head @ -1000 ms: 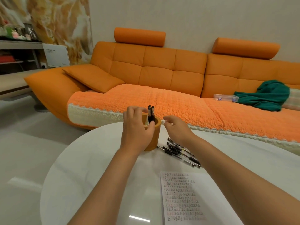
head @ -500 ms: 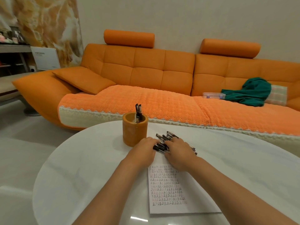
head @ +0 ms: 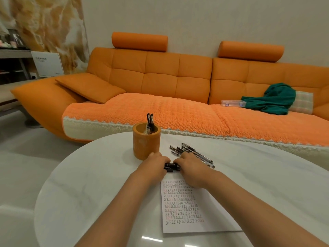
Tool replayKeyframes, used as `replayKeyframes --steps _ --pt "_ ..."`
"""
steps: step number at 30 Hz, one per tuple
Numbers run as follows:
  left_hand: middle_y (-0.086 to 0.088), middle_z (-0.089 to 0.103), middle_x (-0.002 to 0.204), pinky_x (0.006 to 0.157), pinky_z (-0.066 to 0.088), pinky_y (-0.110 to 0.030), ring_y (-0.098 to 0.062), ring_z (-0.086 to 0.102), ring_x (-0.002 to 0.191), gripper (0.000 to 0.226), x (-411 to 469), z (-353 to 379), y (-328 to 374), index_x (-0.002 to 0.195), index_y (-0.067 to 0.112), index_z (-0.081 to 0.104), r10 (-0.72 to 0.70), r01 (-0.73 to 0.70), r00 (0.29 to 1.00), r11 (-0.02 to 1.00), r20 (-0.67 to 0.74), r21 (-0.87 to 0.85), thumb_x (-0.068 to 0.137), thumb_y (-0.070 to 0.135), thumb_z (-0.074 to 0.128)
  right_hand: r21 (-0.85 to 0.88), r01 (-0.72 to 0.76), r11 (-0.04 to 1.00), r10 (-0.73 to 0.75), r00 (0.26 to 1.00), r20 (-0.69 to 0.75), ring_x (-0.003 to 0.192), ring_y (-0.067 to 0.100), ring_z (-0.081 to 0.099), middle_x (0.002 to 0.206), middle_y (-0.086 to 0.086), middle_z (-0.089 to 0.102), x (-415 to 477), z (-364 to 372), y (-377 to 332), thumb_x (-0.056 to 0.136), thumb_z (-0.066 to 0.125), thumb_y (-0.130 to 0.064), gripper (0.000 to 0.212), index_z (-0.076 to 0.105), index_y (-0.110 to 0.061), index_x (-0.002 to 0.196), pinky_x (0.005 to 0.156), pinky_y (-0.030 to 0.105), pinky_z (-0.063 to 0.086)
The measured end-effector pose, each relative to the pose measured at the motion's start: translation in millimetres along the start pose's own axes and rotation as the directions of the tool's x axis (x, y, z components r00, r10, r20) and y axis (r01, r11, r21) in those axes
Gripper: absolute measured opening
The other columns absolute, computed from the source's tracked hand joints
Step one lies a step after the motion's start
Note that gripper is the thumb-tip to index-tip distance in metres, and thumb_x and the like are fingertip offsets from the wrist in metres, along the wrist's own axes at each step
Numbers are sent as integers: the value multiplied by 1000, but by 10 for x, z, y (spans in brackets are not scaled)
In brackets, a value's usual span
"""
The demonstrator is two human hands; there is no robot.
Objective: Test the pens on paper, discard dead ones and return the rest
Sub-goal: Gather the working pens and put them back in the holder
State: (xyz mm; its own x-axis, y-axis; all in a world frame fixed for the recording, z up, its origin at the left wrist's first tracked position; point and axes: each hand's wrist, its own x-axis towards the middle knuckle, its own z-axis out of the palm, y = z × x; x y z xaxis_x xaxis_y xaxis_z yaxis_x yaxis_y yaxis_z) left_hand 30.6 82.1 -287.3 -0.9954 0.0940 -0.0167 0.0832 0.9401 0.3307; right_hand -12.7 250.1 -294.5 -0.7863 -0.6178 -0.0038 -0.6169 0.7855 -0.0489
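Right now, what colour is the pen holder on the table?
Orange-brown pen holder, clearest in the head view.

- The table [head: 89,184] top is white, smooth and glossy.
- The paper [head: 213,220] is matt.
- The pens [head: 195,152] look like clear and black plastic.
- The pen holder [head: 145,145] is matt and faintly rough.
- The sofa [head: 160,75] back looks like smooth leather; its seat cover [head: 160,111] is nubbly cloth.

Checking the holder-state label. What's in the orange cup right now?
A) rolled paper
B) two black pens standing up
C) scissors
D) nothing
B: two black pens stick up out of the orange cup, while the loose pens lie on the table to its right.
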Motion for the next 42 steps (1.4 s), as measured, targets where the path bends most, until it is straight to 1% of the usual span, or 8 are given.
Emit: replayKeyframes --steps 14,20,23,25,29,33,36,42 --pt "2 64 112 87 54 -36 -16 59 100 31 -44 -120 -69 117 27 63 -15 14 1000 988 -5 -153 92 10 65 -54 74 996 -75 997 -11 102 24 42 114 7 47 5 -45 -69 101 44 -13 24 49 -16 125 85 36 38" --pt "5 62 111 82 50 -25 -12 59 97 36 -99 -304 -86 121 27 64 8 -51 992 939 -126 -340 92 8 68 185 14 983 -10 1000 -22 94 23 52 106 4 55 -2 -147 -121 102 43 -13 11 49 -19 108 83 41 46" --pt "13 61 102 70 45 -11 -2 58 89 37 -170 -521 -37 123 29 62 -28 -150 950 833 -311 -532 92 11 69 540 -33 841 74 996 -55 94 21 60 102 0 64 6 -261 -165 103 44 -18 10 52 -21 109 83 40 49" --pt "13 66 104 74 47 -7 3 61 91 36 -207 -644 2 122 29 63 -51 -252 899 753 -436 -607 92 11 69 719 0 695 92 992 -89 93 18 64 98 0 68 23 -314 -245 103 47 -18 13 54 -23 112 82 38 51" --pt "19 72 100 76 52 -10 0 66 85 31 -278 -684 36 118 27 72 -85 -327 849 692 -522 -643 94 9 67 891 50 452 63 994 -88 91 17 68 97 6 70 55 -332 -448 101 49 -6 26 53 -28 115 86 43 55" --pt "12 73 112 80 60 -29 -10 68 78 34 -283 -616 -3 123 27 71 -92 -280 870 717 -484 -639 94 9 67 923 61 379 58 994 -90 104 29 64 108 17 67 95 -291 -567 98 50 -1 28 58 -17 120 100 52 49" --pt "8 67 121 85 58 -31 -8 60 78 40 -261 -563 -64 131 29 65 -35 -269 881 783 -471 -561 95 10 65 933 65 353 81 992 -100 108 35 63 112 18 67 126 -272 -630 96 50 -2 34 56 -21 124 100 56 48" --pt "14 59 109 77 57 -34 -10 58 75 44 -261 -582 -109 137 37 59 59 -275 911 825 -409 -494 97 19 64 915 66 399 47 995 -92 103 31 64 104 16 67 143 -285 -638 101 49 -3 21 57 -17 114 99 50 50"
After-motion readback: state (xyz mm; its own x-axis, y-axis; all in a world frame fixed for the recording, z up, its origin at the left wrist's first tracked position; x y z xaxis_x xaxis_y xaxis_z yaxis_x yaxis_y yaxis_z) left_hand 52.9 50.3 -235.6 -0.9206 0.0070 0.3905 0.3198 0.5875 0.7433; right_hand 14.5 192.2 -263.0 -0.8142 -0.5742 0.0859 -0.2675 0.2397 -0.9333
